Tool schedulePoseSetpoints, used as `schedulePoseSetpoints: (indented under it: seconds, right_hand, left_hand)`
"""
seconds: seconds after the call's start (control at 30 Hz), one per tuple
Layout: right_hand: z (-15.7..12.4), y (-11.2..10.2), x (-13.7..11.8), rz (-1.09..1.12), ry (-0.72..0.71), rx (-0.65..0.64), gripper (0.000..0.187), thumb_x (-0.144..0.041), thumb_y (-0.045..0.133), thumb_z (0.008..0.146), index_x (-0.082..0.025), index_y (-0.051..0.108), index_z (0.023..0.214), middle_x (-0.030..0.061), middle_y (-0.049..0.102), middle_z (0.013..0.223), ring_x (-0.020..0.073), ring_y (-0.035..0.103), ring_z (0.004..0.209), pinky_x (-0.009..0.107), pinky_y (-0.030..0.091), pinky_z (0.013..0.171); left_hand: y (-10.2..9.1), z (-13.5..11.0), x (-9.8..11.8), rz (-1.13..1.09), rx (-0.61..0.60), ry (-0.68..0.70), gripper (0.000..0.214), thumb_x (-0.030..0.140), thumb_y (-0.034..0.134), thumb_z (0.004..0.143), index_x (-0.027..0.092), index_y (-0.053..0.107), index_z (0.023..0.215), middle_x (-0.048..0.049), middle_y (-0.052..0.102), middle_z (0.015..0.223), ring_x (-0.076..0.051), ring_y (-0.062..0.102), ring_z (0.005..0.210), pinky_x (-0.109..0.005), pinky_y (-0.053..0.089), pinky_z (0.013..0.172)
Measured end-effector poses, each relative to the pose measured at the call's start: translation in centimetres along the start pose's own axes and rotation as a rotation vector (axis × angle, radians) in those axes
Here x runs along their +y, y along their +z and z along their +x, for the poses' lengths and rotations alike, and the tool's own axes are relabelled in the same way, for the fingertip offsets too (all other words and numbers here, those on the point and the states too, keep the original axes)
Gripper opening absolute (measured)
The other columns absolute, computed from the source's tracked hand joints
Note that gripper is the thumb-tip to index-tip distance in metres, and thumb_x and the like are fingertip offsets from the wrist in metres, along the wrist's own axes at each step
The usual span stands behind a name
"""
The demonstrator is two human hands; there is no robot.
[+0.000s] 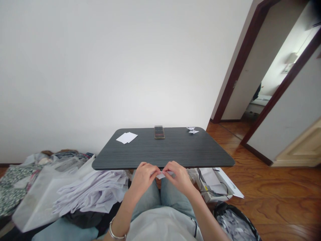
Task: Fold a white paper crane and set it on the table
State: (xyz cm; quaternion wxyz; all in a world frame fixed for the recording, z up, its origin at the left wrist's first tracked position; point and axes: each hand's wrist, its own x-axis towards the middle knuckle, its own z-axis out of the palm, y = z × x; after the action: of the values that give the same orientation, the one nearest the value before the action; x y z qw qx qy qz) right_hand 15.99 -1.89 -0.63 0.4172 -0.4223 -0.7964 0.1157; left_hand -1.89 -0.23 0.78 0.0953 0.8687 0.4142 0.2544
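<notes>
A small folded piece of white paper [161, 175] is pinched between my two hands, just in front of the table's near edge and above my lap. My left hand [146, 174] grips its left side with thumb and fingertips. On the other side, my right hand [177, 175] holds it the same way; the fingers hide part of the paper. Several white paper sheets [126, 137] lie at the table's back left. Folded paper cranes [193, 132] sit at the back right.
The dark table [160, 154] stands against a white wall. A phone-like object [159, 132] is at its back middle. Piled clothes [92, 190] lie on the left. To the right are a white box with cables [213, 184] and a black bag of paper scraps [235, 224].
</notes>
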Motion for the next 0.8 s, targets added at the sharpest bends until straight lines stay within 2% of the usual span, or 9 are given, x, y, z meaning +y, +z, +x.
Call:
schedulePoseSetpoints:
  seconds: [0.27, 0.6, 0.8]
  right_hand:
    - [-0.1, 0.0, 0.4, 0.104, -0.047, -0.078, 0.014, -0.01, 0.052, 0.078, -0.019, 0.056, 0.068, 0.0, 0.055, 0.066, 0.0144, 0.05, 0.065, 0.024, 0.037, 0.06]
    - [-0.4, -1.7, 1.5, 0.222, -0.023, -0.117, 0.014, -0.01, 0.052, 0.078, -0.019, 0.055, 0.069, 0.0007, 0.055, 0.068, 0.0138, 0.05, 0.065, 0.024, 0.039, 0.061]
    - [-0.4, -2.4, 2.1, 0.264, -0.005, -0.137, 0.014, -0.013, 0.05, 0.081, -0.018, 0.055, 0.068, 0.0018, 0.056, 0.07, 0.014, 0.051, 0.065, 0.024, 0.04, 0.06]
  left_hand:
    - [-0.4, -0.1, -0.3, -0.042, -0.03, 0.062, 0.017, 0.032, 0.056, 0.082, 0.023, 0.065, 0.071, 0.0028, 0.071, 0.08, -0.017, 0.057, 0.086, -0.036, 0.024, 0.086]
    - [-1.8, -0.3, -0.8, -0.063, -0.047, 0.026, 0.017, 0.032, 0.056, 0.082, 0.022, 0.064, 0.07, 0.004, 0.07, 0.078, -0.015, 0.058, 0.082, -0.034, 0.024, 0.084]
    - [-1.8, -0.4, -1.0, -0.08, -0.047, 0.002, 0.019, 0.032, 0.056, 0.081, 0.021, 0.063, 0.067, 0.0041, 0.07, 0.076, -0.014, 0.058, 0.08, -0.034, 0.024, 0.085]
